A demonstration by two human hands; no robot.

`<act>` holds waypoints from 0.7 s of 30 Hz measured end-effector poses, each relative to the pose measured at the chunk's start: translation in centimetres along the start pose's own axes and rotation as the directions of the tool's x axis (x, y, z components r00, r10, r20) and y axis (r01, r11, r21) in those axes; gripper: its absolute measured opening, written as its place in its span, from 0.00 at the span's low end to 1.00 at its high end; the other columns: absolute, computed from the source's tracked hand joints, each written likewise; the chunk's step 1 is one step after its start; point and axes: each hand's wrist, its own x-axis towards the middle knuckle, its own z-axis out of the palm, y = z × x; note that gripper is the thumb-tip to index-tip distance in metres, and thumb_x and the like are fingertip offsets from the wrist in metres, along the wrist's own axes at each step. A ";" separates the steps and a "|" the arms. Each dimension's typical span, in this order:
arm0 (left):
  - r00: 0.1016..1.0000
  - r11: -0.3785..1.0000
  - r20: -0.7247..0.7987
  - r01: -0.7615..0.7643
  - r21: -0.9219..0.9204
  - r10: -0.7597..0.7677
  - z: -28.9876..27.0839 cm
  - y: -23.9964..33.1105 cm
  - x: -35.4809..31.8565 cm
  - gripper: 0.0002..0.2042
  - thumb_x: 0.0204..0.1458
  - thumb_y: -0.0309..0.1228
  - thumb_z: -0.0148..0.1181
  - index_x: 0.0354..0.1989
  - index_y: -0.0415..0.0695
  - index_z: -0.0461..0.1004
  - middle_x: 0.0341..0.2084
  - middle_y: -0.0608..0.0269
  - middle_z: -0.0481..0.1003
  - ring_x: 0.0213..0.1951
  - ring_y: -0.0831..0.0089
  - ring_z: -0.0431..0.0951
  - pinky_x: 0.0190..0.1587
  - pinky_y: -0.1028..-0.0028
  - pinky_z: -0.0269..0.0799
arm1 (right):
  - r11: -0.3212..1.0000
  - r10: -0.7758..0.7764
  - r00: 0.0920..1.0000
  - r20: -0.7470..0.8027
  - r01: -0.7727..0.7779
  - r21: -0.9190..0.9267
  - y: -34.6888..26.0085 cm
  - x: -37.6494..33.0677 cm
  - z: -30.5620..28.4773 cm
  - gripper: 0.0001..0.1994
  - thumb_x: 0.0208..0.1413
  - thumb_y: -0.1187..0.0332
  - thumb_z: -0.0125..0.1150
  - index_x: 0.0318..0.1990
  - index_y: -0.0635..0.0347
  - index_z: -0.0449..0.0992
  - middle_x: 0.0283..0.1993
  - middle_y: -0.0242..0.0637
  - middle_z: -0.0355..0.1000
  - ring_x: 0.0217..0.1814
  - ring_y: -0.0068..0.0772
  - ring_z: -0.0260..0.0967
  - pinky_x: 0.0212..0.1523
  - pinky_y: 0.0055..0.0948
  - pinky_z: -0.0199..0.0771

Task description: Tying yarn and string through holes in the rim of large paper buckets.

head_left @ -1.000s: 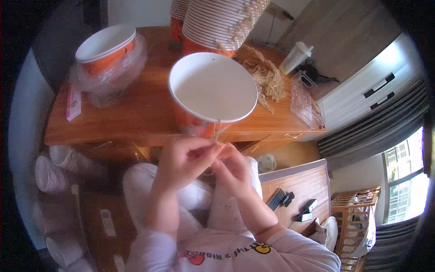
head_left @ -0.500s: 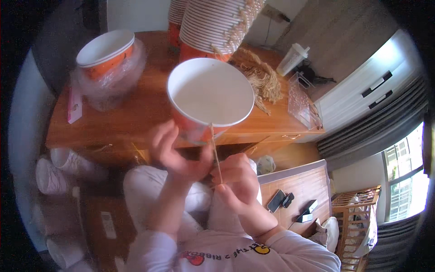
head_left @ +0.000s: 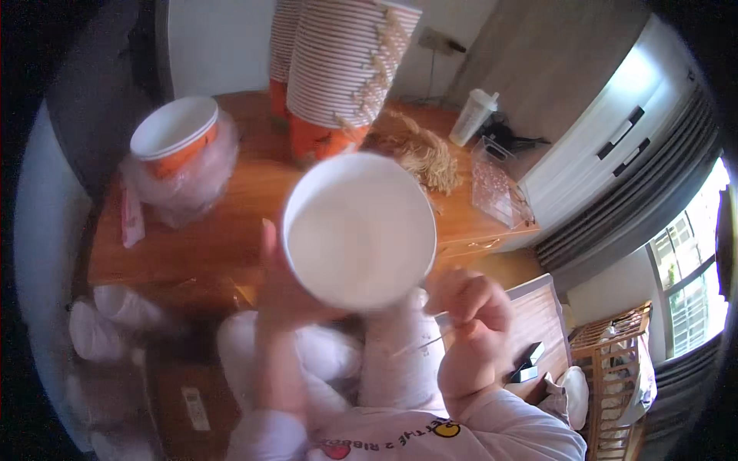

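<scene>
A large white-lined paper bucket tilts toward me above my lap, its round mouth facing up at me. My left hand grips its left side from below; most of the fingers are hidden behind the wall. To the right of the bucket, my right hand is closed in a pinch on a thin piece of twine, whose free part slants down to the left. Motion blurs both hands. Whether the twine still joins the bucket cannot be seen.
On the wooden table stand a tall stack of orange-and-white buckets, a bundle of twine, a lidded cup and plastic-wrapped buckets. White buckets lie low at the left. A wooden crib stands at right.
My left hand has gone from spread fingers below the bucket to gripping its side. The bucket appears lower, its mouth turned more toward me. My right hand has moved right with the twine.
</scene>
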 end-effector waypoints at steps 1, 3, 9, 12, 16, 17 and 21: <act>0.999 1.000 -0.048 0.006 0.029 -0.005 0.2 0.0 0.4 0.45 0.51 0.69 0.46 0.68 0.45 0.54 0.63 0.53 0.63 0.63 0.54 0.63 0.64 0.51 0.58 | 0.972 -0.051 0.996 0.073 0.066 -0.225 -0.6 0.6 -1.7 0.10 0.51 0.63 0.65 0.28 0.58 0.73 0.39 0.49 0.75 0.41 0.40 0.71 0.44 0.35 0.67; 0.988 0.995 -0.154 0.009 0.098 0.006 0.7 0.3 0.7 0.44 0.52 0.70 0.43 0.64 0.43 0.61 0.60 0.52 0.67 0.60 0.52 0.66 0.63 0.51 0.61 | 0.778 -0.065 0.986 0.156 0.147 -0.611 -1.9 1.3 -3.6 0.10 0.45 0.63 0.71 0.24 0.57 0.77 0.38 0.44 0.77 0.40 0.38 0.72 0.41 0.32 0.67; 0.966 0.981 -0.258 0.070 0.183 -0.021 0.2 0.9 0.8 0.42 0.54 0.69 0.40 0.59 0.40 0.68 0.57 0.51 0.71 0.57 0.50 0.70 0.60 0.52 0.64 | 0.843 0.046 0.987 0.155 0.045 -0.535 -0.3 0.1 -5.5 0.09 0.48 0.66 0.71 0.25 0.57 0.75 0.34 0.43 0.78 0.38 0.36 0.76 0.35 0.31 0.69; 0.959 0.969 -0.277 0.129 0.208 -0.068 -0.3 1.6 0.0 0.40 0.55 0.67 0.41 0.58 0.40 0.69 0.56 0.51 0.72 0.56 0.50 0.70 0.60 0.52 0.64 | 0.876 0.016 0.972 0.234 0.099 -0.472 0.6 0.5 -4.6 0.09 0.52 0.70 0.67 0.25 0.59 0.73 0.27 0.39 0.76 0.35 0.36 0.75 0.34 0.30 0.70; 0.942 0.820 -0.113 -0.212 0.532 0.316 -1.9 0.6 0.3 0.35 0.57 0.56 0.49 0.65 0.44 0.57 0.61 0.53 0.65 0.60 0.56 0.67 0.62 0.56 0.63 | 0.935 0.021 1.000 0.023 -0.012 -0.354 1.2 0.1 -3.4 0.09 0.56 0.70 0.63 0.27 0.62 0.72 0.27 0.38 0.73 0.32 0.35 0.74 0.34 0.30 0.72; 0.749 0.443 0.179 -0.547 0.710 0.638 -2.4 0.4 0.4 0.40 0.57 0.47 0.58 0.72 0.48 0.44 0.66 0.56 0.59 0.63 0.62 0.64 0.64 0.61 0.61 | 0.946 0.014 0.999 -0.045 -0.028 -0.322 1.3 0.3 -3.0 0.07 0.58 0.73 0.62 0.30 0.64 0.71 0.31 0.41 0.74 0.33 0.31 0.74 0.34 0.29 0.74; 0.533 0.078 0.167 -0.406 0.911 0.829 -3.9 3.3 -0.1 0.35 0.55 0.32 0.60 0.70 0.48 0.49 0.58 0.57 0.66 0.57 0.67 0.68 0.59 0.66 0.64 | 0.906 0.152 0.966 -0.208 -0.221 -0.363 1.7 1.1 -1.1 0.01 0.61 0.79 0.56 0.37 0.68 0.70 0.37 0.40 0.74 0.35 0.24 0.74 0.37 0.20 0.76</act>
